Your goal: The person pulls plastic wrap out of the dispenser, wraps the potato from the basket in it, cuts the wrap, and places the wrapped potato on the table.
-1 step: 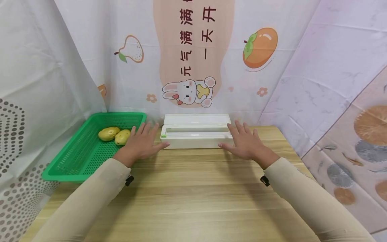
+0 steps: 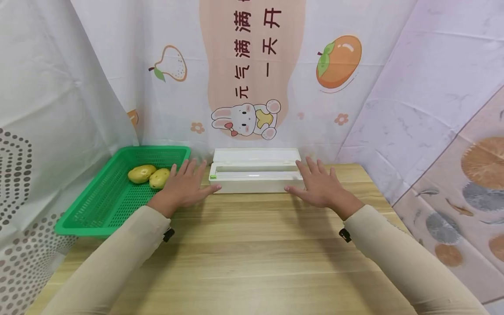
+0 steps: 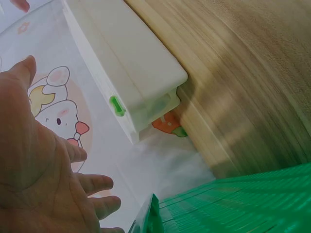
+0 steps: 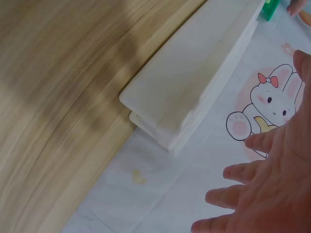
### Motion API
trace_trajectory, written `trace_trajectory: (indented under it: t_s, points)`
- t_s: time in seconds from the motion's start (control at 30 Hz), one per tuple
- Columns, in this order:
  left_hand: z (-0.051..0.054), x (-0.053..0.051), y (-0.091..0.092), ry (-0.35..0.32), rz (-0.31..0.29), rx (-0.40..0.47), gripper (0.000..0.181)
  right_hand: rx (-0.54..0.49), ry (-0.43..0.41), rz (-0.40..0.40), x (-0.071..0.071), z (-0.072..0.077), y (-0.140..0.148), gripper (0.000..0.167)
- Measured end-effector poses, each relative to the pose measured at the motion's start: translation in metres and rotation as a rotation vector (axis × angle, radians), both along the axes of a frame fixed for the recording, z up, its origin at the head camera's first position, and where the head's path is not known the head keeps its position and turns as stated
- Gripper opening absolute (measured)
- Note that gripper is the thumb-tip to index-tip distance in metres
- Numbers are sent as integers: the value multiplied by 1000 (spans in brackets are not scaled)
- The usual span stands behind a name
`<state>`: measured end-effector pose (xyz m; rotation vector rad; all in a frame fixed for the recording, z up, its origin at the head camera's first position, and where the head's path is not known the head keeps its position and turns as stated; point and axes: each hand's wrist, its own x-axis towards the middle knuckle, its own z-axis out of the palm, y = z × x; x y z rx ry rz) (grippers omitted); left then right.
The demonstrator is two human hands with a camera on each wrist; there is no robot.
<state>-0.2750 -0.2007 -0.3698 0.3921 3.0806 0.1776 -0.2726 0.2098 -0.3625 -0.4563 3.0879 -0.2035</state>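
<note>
A long white cling film dispenser [image 2: 256,187] stands at the back of the table, its lid [image 2: 256,155] tipped back and a pale roll visible inside. At its left end sits a small green slide cutter [image 3: 117,105]. My left hand [image 2: 184,186] hovers by that end, fingers straight and spread, between the dispenser and a green basket [image 2: 84,231]. By the other end, my right hand [image 2: 320,186] is likewise spread with nothing in it. In the wrist views both palms hold nothing and look apart from the dispenser.
Two yellow potatoes [image 2: 141,174] lie inside the green basket on the left. A printed curtain [image 2: 330,127] hangs right behind the dispenser, and other cloths close off both sides. The wooden table [image 2: 252,253] stretches toward me in front.
</note>
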Motion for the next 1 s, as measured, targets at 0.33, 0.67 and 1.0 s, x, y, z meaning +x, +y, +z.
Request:
trace_trajectory:
  t_s: [0.33,0.67,1.0]
  points:
    - [2,-6,1,56,-6,3,106,4,-1,7,-5,1,0,107]
    - [13,-10,16,217,-47,119,82,-107,66,39,-18,0,4,86]
    - [0,-14,31,191,60,370,71,-246,27,57,-33,-11,15,67]
